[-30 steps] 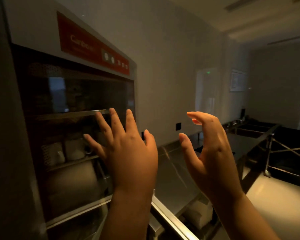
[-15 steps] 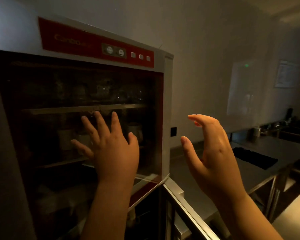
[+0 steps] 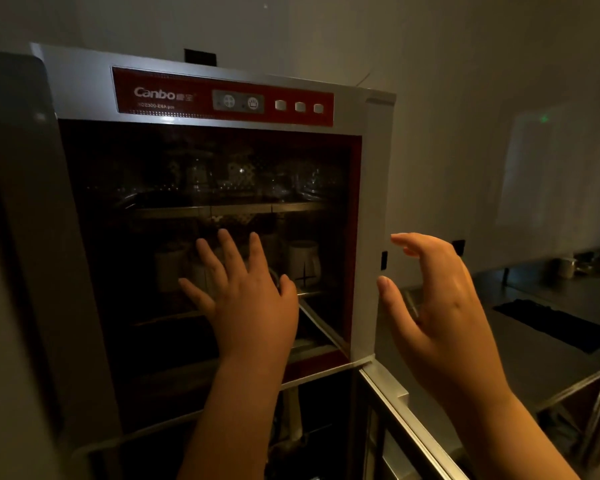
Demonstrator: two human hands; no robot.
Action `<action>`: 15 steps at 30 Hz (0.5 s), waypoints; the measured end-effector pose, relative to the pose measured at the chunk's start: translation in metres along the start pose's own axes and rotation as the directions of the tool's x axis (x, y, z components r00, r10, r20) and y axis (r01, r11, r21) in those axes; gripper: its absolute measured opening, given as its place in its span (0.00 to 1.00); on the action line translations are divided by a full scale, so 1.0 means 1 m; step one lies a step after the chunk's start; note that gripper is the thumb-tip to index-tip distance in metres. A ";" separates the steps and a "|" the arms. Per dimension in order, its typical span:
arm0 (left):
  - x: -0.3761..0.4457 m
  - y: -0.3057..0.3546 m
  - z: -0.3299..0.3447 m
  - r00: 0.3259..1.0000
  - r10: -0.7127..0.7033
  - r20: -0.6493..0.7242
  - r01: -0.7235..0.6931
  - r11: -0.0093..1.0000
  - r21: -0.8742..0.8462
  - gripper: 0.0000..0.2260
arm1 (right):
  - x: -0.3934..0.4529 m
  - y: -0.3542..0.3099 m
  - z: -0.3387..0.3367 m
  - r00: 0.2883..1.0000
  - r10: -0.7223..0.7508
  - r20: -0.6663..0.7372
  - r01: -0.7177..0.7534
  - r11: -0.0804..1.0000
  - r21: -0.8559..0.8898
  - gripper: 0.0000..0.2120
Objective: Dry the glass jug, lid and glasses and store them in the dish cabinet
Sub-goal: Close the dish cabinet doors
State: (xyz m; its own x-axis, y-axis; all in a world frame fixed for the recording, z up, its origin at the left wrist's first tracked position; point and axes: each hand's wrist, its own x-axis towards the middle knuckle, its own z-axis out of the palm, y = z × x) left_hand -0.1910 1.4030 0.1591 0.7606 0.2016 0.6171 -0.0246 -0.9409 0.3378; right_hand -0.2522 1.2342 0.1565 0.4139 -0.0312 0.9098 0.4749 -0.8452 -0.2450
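A: What writing shows?
B: "Canbo" on the cabinet's (image 3: 374, 188) red panel (image 3: 222, 97).
A: And the hands?
B: Left hand (image 3: 253, 303) spread flat before its dim glassware (image 3: 302, 183); right hand (image 3: 440, 306) loose, empty, beside it.

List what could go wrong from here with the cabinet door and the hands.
1. The left hand lies flat with spread fingers on the cabinet door; pushing hard could rattle the glassware on the top shelf.
2. The right hand hovers open by the cabinet's right edge; fingers might get pinched if the door swings there.
3. The room is dim, so whether the door sits fully shut is hard to judge.
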 end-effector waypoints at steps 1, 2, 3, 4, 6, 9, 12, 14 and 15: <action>0.000 0.000 0.001 1.000 -0.001 0.010 0.001 1.000 -0.001 0.32 | 0.000 0.001 0.001 1.000 0.004 0.003 -0.004 1.000 -0.003 0.23; 0.001 0.000 0.003 1.000 0.000 0.019 0.000 1.000 -0.006 0.32 | -0.001 0.002 0.001 1.000 0.006 0.006 -0.006 1.000 -0.005 0.23; 0.001 0.000 0.004 1.000 0.001 0.028 -0.001 1.000 -0.010 0.32 | -0.001 0.003 0.002 1.000 0.008 0.010 -0.008 1.000 -0.008 0.23; 0.002 0.001 0.006 0.999 0.002 0.037 -0.002 1.000 -0.013 0.31 | -0.002 0.004 0.002 1.000 0.010 0.014 -0.010 1.000 -0.012 0.23; 0.002 0.002 0.009 0.998 0.003 0.055 -0.002 1.000 -0.015 0.31 | -0.003 0.008 0.002 0.999 0.022 0.030 -0.021 1.000 -0.021 0.23; 0.001 0.004 0.014 0.997 0.013 0.072 -0.011 1.000 -0.026 0.31 | -0.005 0.015 -0.001 0.998 0.039 0.039 -0.038 0.998 -0.042 0.23; -0.004 0.015 0.022 0.997 0.063 0.047 -0.059 0.995 -0.076 0.31 | -0.007 0.024 -0.004 0.998 0.051 0.045 -0.048 0.997 -0.064 0.21; -0.013 0.029 0.029 0.990 0.137 0.010 -0.134 0.980 -0.144 0.31 | -0.011 0.031 -0.006 0.996 0.068 0.052 -0.064 0.995 -0.075 0.21; -0.019 0.036 0.033 0.982 0.186 -0.011 -0.185 0.964 -0.190 0.30 | -0.013 0.034 -0.008 0.996 0.077 0.055 -0.072 0.994 -0.085 0.21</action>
State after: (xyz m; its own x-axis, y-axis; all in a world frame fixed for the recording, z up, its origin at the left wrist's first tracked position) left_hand -0.1850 1.3559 0.1357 0.7355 0.0258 0.6771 -0.2877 -0.8928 0.3466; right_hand -0.2480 1.2015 0.1388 0.4911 -0.0664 0.8686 0.3760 -0.8832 -0.2801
